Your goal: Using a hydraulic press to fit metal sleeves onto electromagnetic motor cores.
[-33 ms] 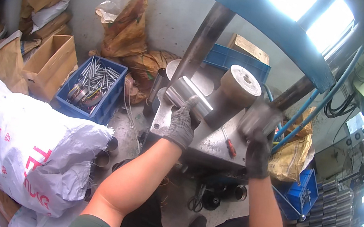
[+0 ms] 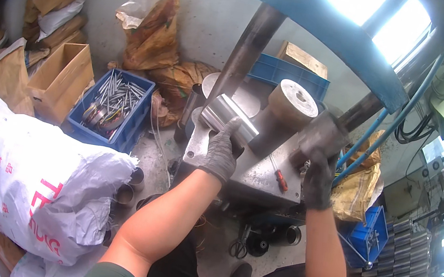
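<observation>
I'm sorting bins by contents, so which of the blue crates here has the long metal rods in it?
The blue crate on the floor left of the press, beside the open cardboard box. The other two blue crates show no rods.

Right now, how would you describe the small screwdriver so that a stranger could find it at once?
Find the grey steel press table under the blue frame. Between the gloved left hand and right hand, the screwdriver lies flat on it. Its red handle is the only red thing among bare metal parts.

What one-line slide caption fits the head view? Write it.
Gloved left hand grips a shiny metal tube; gloved right hand grips another cylinder at the press table.
</observation>
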A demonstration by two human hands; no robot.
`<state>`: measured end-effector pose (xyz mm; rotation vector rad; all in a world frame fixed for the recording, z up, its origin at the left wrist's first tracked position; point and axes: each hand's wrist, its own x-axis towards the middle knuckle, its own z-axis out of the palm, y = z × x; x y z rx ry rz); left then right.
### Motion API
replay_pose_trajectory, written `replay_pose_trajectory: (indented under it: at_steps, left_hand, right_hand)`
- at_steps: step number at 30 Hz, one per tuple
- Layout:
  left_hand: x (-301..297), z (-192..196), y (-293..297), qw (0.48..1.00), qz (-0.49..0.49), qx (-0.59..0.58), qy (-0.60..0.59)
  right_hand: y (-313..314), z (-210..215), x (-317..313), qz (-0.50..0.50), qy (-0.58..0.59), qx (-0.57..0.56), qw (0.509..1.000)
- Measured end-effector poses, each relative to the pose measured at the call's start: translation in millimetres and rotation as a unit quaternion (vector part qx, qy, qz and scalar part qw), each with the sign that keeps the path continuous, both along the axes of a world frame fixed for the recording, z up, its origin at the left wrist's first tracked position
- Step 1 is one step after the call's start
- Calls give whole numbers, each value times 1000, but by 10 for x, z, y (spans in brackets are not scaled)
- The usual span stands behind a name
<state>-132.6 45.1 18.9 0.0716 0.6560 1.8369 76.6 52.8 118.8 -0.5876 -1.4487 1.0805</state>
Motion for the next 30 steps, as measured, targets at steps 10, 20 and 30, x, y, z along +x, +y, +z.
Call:
replay_pose_trajectory:
  at_steps: [10, 20, 30]
  left_hand:
    - [189, -79, 83, 996, -86, 17, -1]
    - [321, 58, -55, 978, -107, 73, 163]
    - [924, 26, -206, 749, -196, 228, 590]
  right_hand:
    - [1560, 72, -300, -219, -120, 88, 964]
    - [1497, 204, -110, -308, -346, 151, 873]
    - [-288, -120, 826, 119, -133, -339, 924]
